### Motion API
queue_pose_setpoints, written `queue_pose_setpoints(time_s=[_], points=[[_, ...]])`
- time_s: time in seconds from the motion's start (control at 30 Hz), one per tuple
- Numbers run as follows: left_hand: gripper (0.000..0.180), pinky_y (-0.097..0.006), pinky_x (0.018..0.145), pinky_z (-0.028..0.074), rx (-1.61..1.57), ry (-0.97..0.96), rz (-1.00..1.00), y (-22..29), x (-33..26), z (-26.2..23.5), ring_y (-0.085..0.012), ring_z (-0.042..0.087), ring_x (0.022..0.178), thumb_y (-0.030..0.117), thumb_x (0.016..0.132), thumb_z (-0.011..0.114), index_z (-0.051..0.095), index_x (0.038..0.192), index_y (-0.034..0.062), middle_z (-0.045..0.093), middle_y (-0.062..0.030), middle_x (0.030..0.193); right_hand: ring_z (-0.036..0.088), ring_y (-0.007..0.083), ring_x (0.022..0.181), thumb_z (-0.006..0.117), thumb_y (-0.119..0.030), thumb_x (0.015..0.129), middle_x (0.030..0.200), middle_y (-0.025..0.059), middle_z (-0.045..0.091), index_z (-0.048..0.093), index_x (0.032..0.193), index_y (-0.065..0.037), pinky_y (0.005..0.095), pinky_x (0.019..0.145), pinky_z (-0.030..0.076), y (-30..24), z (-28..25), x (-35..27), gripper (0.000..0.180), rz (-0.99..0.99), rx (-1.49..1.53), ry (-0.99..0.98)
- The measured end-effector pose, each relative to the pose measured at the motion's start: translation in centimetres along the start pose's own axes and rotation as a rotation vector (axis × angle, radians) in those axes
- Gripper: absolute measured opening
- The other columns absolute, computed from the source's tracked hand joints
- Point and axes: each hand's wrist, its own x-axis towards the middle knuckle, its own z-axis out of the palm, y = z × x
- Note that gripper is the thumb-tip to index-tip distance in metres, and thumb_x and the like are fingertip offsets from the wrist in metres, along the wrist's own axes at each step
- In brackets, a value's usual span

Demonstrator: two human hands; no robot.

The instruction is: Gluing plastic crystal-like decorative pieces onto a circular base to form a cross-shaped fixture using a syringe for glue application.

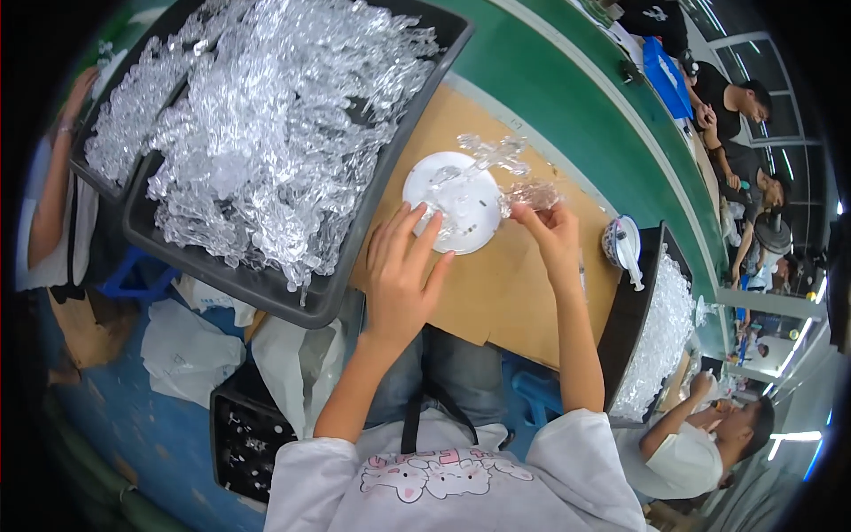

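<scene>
A round white plate (481,211) lies on a brown cardboard sheet (505,301), with small dark bits and clear plastic on it. My right hand (554,238) pinches a clear moulded plastic piece (532,193) between thumb and fingers, just right of the plate. My left hand (403,270) is open, its fingers spread at the plate's left edge; they are close to a clear bit there, and I cannot tell whether they touch it. Another clear branched plastic piece (501,154) extends over the plate's upper right edge.
A large dark crate (341,282) heaped with clear plastic parts stands at the left. At the right are a smaller black bin (620,344) of clear pieces and a patterned bowl (612,243) with a white spoon (631,264). Several people sit nearby.
</scene>
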Motion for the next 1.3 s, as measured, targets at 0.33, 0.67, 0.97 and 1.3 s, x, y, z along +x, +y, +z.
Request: queue_pose_setpoints(time_s=[0.33, 0.67, 0.97, 1.3], points=[[0.033, -0.051, 0.099, 0.036, 0.054, -0.09, 0.017, -2.1, -1.6, 1.2, -0.0273, 0.052, 0.114, 0.013, 0.078, 0.069, 0.064, 0.11, 0.0094, 0.055, -0.009, 0.119, 0.061, 0.0112, 0.078, 0.067, -0.018, 0.085, 0.092, 0.007, 0.066, 0.061, 0.1, 0.001, 0.0251, 0.073, 0.047, 1.8, 0.9, 1.7, 0.025, 0.087, -0.108, -0.014], [0.031, -0.053, 0.102, 0.031, 0.066, -0.092, 0.011, -1.9, -1.8, 1.5, -0.0261, 0.051, 0.115, 0.014, 0.078, 0.068, 0.066, 0.108, 0.0126, 0.056, -0.0066, 0.116, 0.061, 0.0118, 0.083, 0.067, -0.014, 0.084, 0.094, 0.0077, 0.066, 0.061, 0.101, 0.003, 0.0256, 0.076, 0.048, 1.5, 1.4, 1.3, 0.024, 0.029, -0.145, 0.024], [0.032, -0.053, 0.102, 0.03, 0.085, -0.106, 0.022, -2.0, -2.0, 1.4, -0.0265, 0.05, 0.116, 0.014, 0.078, 0.067, 0.065, 0.111, 0.0137, 0.055, -0.0066, 0.117, 0.062, 0.0123, 0.085, 0.069, -0.01, 0.083, 0.092, 0.0095, 0.067, 0.062, 0.1, 0.006, 0.0241, 0.077, 0.047, 2.0, 2.0, -0.1, 0.025, -0.006, -0.348, 0.164], [0.033, -0.041, 0.095, 0.044, 0.069, -0.087, 0.088, -2.3, -1.9, 1.5, -0.0332, 0.047, 0.118, 0.01, 0.076, 0.067, 0.063, 0.109, 0.0064, 0.054, -0.0124, 0.117, 0.065, 0.0123, 0.079, 0.07, -0.011, 0.08, 0.087, 0.0099, 0.07, 0.065, 0.099, 0.003, 0.0247, 0.071, 0.049, 0.3, 2.9, -0.4, 0.024, -0.166, -0.653, 0.131]])
